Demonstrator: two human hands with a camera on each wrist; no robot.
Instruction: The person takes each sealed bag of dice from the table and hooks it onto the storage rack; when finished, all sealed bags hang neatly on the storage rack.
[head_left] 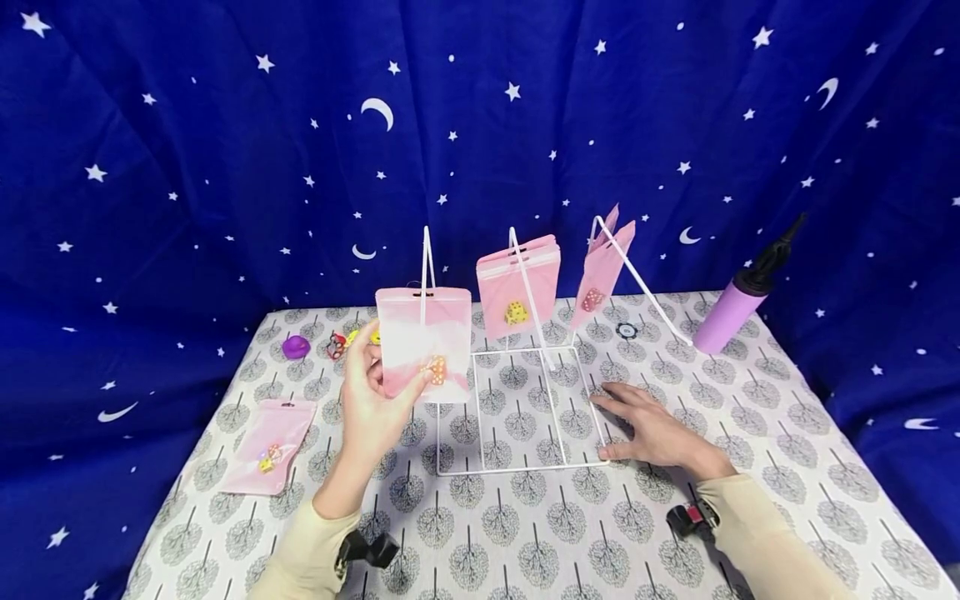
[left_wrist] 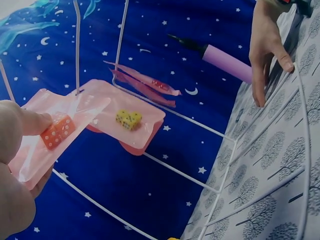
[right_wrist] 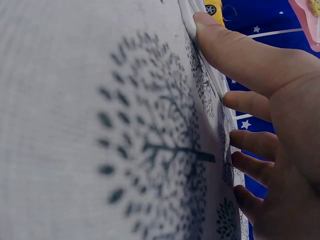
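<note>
My left hand (head_left: 378, 408) pinches a pink zip bag (head_left: 405, 333) with orange dice (left_wrist: 59, 132) in it, thumb in front and fingers behind. The bag's slot is at the left prong (head_left: 425, 267) of a white wire display rack (head_left: 525, 469); part of the prong shows in front of the bag. Two more pink bags (head_left: 491, 292) with yellow dice hang on the middle prong, and pink bags (head_left: 596, 275) with red dice hang on the right one. My right hand (head_left: 648, 425) rests at the rack base's right side, fingers extended, thumb touching the wire.
Another pink bag (head_left: 258, 479) with dice lies flat at the left. Behind it sit a purple toy (head_left: 296, 347) and a small red toy (head_left: 336, 345). A purple hand pump (head_left: 727, 317) stands tilted at the back right, with a poker chip (head_left: 627, 331) nearby. A blue curtain (head_left: 480, 125) hangs behind.
</note>
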